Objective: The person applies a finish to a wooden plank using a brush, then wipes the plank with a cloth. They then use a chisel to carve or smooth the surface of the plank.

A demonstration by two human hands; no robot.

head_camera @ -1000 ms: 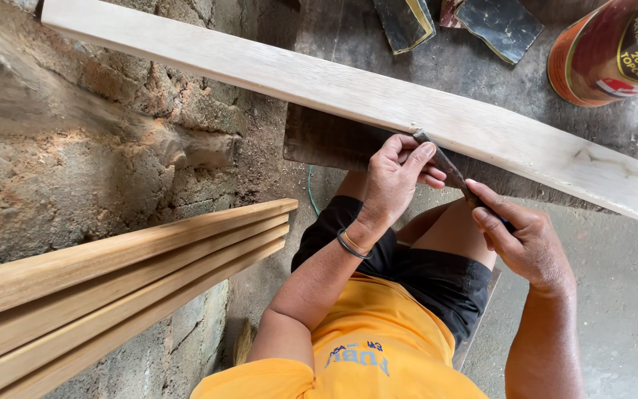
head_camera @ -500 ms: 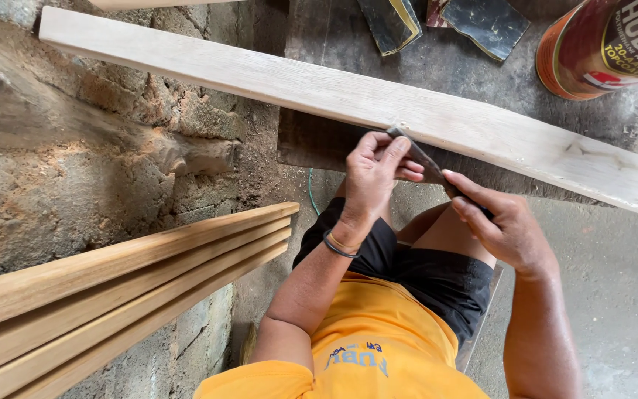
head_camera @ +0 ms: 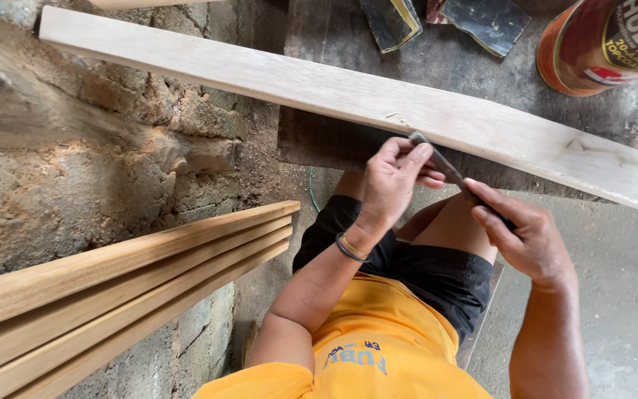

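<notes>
A thin dark metal blade point(head_camera: 448, 171), flat and narrow like a scraper, lies slanted across the near edge of a long pale wooden board point(head_camera: 319, 92) just right of the frame's centre. The left hand point(head_camera: 393, 185) pinches the blade's upper end with curled fingers closed tight on it, right where the metal meets the board's edge. The right hand point(head_camera: 529, 236) wraps the lower end, fingers folded narrowly over it, so that most of that end is hidden under them. A dark band point(head_camera: 348, 250) circles the left wrist.

The board runs from the upper left down to the right edge of the frame; its surface is smooth, light and dull, with a few small chips near the blade. It rests on a dark, stained wooden block point(head_camera: 444, 59) in the upper middle. On that block lie two folded pieces of dark sandpaper point(head_camera: 437, 18), creased and worn. A round can point(head_camera: 603, 44) with a reddish-brown side and orange rim stands in the upper right corner.

At lower centre show an orange shirt point(head_camera: 378, 347) and black shorts point(head_camera: 437, 277). In the lower left, a stack of smooth tan wooden slats point(head_camera: 112, 295) lies bundled edge to edge. Behind them on the left is a rough, crumbly brick wall point(head_camera: 75, 170). The floor point(head_camera: 622, 310) at lower right is grey concrete.
</notes>
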